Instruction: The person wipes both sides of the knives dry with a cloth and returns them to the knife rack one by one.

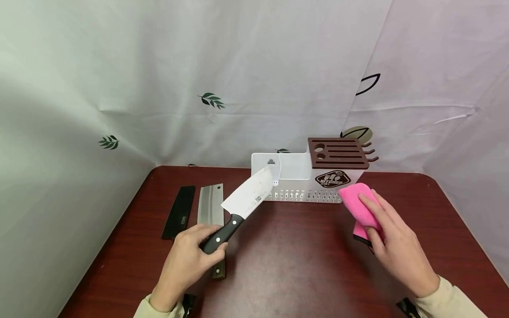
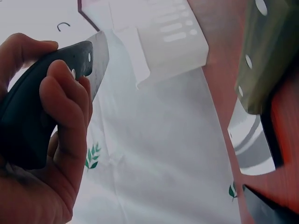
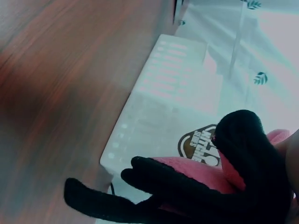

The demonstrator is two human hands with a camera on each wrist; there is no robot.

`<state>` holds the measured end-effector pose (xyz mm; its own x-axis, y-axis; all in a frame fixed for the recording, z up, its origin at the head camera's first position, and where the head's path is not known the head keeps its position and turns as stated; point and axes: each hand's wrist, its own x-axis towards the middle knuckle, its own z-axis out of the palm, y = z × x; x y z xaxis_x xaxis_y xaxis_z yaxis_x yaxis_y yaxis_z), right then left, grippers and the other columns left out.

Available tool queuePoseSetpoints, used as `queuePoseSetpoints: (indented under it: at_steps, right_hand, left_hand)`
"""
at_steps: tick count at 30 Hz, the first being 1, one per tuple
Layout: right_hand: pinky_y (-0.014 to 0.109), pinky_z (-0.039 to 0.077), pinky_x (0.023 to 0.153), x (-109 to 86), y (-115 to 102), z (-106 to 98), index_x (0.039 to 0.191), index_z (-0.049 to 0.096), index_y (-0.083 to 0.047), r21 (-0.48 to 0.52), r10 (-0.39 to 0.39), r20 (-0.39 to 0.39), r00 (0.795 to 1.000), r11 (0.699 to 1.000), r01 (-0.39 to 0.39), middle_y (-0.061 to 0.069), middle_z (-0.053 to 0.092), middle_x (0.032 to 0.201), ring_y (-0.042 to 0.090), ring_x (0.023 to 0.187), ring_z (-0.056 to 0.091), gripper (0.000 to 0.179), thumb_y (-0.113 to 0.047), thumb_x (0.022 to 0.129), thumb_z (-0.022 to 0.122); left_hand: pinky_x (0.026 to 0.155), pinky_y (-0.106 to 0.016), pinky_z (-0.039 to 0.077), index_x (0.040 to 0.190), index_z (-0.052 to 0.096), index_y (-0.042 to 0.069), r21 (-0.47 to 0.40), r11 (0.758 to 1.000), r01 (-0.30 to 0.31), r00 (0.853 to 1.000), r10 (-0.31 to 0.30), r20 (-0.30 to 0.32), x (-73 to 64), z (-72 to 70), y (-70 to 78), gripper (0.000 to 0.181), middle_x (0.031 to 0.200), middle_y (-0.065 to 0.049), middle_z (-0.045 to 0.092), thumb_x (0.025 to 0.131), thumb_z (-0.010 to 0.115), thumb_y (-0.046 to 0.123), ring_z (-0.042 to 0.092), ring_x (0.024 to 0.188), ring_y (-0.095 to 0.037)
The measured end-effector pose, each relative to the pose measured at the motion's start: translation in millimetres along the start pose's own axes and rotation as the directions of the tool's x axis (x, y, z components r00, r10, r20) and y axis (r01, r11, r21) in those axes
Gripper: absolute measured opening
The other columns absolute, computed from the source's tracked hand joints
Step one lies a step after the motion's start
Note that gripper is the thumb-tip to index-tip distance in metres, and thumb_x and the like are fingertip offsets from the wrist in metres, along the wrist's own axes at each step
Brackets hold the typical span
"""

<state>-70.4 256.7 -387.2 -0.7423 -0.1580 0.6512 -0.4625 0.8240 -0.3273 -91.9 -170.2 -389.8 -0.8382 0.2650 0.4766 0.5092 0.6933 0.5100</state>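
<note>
Closest to camera: left hand (image 1: 192,254) and right hand (image 1: 397,243). Below, red-brown table (image 1: 294,269). Standing near its back edge, white rack (image 1: 308,187) with brown slotted top (image 1: 338,153). Grasping black-handled cleaver (image 1: 250,196) in left, blade slanting up toward rack, raised above table. Lying flat below, partly hidden: brown-handled cleaver (image 1: 210,205). Pinching folded pink cloth (image 1: 359,204) in right, in front of rack's right end. Left of both cleavers, flat on table: black sheath (image 1: 179,213).

The cloth (image 1: 359,205) is showing pink with black trim (image 3: 173,184); the black-handled cleaver (image 1: 242,210) is carrying a silvery blade (image 1: 253,191). The rack (image 1: 292,186) is wearing white — its top (image 1: 338,154) brown — while green leaf sprigs (image 1: 212,101) are patterning the white backdrop (image 1: 258,57); the table (image 1: 290,265) is gleaming reddish brown.
</note>
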Motion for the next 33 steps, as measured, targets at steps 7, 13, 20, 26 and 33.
queuePoseSetpoints:
  at_steps: [7,13,20,26,33]
  right_hand:
    - [0.007,0.030,0.098,4.8,-10,8,0.136,0.063,-0.012,0.050,-0.048,-0.025,0.999,0.998,0.049,0.013,0.046,0.153,0.020,0.131,0.051,0.048,-0.021,0.091,0.049]
    - [0.012,0.035,0.074,9.2,-19,17,0.130,0.068,-0.008,0.078,-0.118,-0.076,0.990,0.989,0.123,0.017,0.054,0.144,0.012,0.112,0.056,0.048,-0.029,0.096,0.041]
    - [0.010,0.040,0.081,17.4,-38,25,0.118,0.074,-0.009,0.133,-0.149,-0.148,0.978,0.977,0.169,0.018,0.059,0.138,0.017,0.110,0.059,0.045,-0.041,0.104,0.047]
    - [0.021,0.035,0.109,25.0,-56,33,0.112,0.076,-0.008,0.155,-0.242,-0.185,0.953,0.950,0.271,0.022,0.061,0.133,0.035,0.116,0.056,0.037,-0.028,0.105,0.046]
    - [0.034,0.032,0.114,29.1,-72,43,0.112,0.074,-0.003,0.101,-0.336,-0.225,0.915,0.926,0.365,0.028,0.061,0.129,0.045,0.116,0.055,0.035,-0.013,0.103,0.042]
  left_hand:
    - [0.054,-0.017,0.044,0.101,0.079,0.014,-0.028,0.999,0.037,0.997,-0.034,0.071,-1.0,8.6,12.4,0.031,0.085,0.010,0.068,0.070,0.084,0.012,0.053,0.064,0.002]
    - [0.055,-0.019,0.042,0.099,0.077,0.017,-0.014,0.999,0.048,0.993,-0.046,0.112,-0.9,15.5,19.5,0.030,0.084,0.014,0.065,0.070,0.084,0.014,0.050,0.064,0.001]
    - [0.060,-0.020,0.043,0.097,0.073,0.019,0.002,0.999,0.048,0.982,-0.048,0.183,0.6,24.8,26.2,0.031,0.084,0.017,0.061,0.068,0.083,0.018,0.050,0.068,0.000]
    - [0.064,-0.022,0.044,0.096,0.073,0.018,-0.021,1.000,0.003,0.980,0.001,0.197,1.1,33.3,32.1,0.029,0.087,0.014,0.065,0.068,0.082,0.016,0.052,0.071,-0.001]
    - [0.064,-0.020,0.046,0.098,0.074,0.013,-0.057,0.997,-0.047,0.973,0.059,0.223,1.7,41.4,42.1,0.030,0.089,0.010,0.067,0.069,0.081,0.016,0.055,0.072,-0.001]
